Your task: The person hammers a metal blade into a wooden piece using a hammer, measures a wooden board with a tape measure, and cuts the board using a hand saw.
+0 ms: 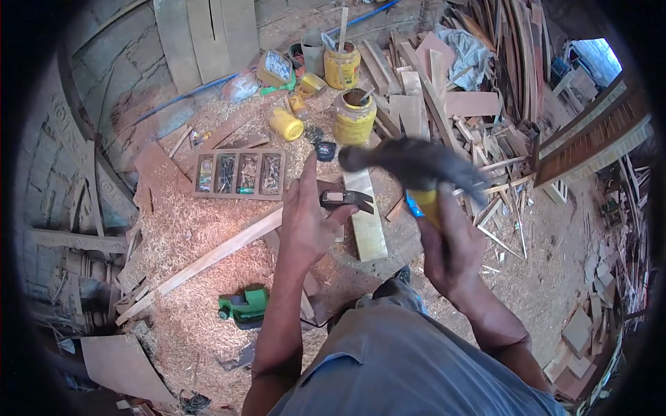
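Note:
My left hand (305,220) is closed around a second claw hammer, seen end-on from above. That hammer's dark head (350,199) shows a pale wood end in its eye; its handle is hidden below. My left index finger points away from me, and the thumb lies beside the head. My right hand (452,243) grips a claw hammer (416,165) by its yellow handle. This hammer is raised nearer the camera, and its dark head is blurred by motion. Beneath the hands lies a pale wooden board (365,229).
Beyond my left hand sits a divided wooden tray (239,173) of nails or screws. Yellow tubs (354,121) stand farther back. A green power tool (244,305) lies among shavings at left, near a long wood strip (208,263). Scrap wood (479,104) is piled at right.

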Demonstrator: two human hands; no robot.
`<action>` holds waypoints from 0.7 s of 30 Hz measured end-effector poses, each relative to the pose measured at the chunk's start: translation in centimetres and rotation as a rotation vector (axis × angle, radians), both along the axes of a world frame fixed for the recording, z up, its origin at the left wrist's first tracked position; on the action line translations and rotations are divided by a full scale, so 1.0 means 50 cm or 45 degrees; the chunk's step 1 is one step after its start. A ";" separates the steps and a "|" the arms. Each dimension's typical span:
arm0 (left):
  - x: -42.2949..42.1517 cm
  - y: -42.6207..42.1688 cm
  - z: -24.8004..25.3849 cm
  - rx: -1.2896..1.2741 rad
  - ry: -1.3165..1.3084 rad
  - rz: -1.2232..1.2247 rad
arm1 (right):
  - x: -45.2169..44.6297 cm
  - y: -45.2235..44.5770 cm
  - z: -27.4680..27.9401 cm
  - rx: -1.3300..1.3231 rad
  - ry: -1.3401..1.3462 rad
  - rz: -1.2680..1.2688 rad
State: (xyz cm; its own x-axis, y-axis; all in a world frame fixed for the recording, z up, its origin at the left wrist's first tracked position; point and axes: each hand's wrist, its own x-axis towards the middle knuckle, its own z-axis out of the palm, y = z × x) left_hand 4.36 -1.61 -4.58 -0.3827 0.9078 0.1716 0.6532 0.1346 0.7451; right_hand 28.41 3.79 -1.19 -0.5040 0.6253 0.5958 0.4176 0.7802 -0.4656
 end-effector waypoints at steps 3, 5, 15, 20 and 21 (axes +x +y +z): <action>0.011 -0.007 0.012 0.013 0.080 0.028 | 0.011 -0.005 -0.007 -0.181 -0.363 0.010; 0.010 0.002 0.017 0.029 -0.017 0.040 | -0.001 0.016 -0.014 -0.187 -0.124 0.031; 0.001 0.005 0.010 0.166 0.025 -0.041 | -0.044 0.034 -0.080 -0.919 0.184 -0.036; 0.003 0.008 0.030 0.039 -0.003 -0.113 | -0.124 0.023 -0.084 -1.566 0.471 0.034; -0.009 0.009 0.028 0.055 -0.031 -0.128 | -0.128 0.028 -0.089 -1.574 0.477 0.035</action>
State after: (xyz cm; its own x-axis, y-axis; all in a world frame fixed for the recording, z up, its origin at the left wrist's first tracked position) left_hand 3.92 -1.19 -3.18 -0.2944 0.9339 0.2029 0.6433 0.0367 0.7647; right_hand 22.03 5.18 -5.65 -0.4547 0.8519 -0.2600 0.0964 -0.2432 -0.9652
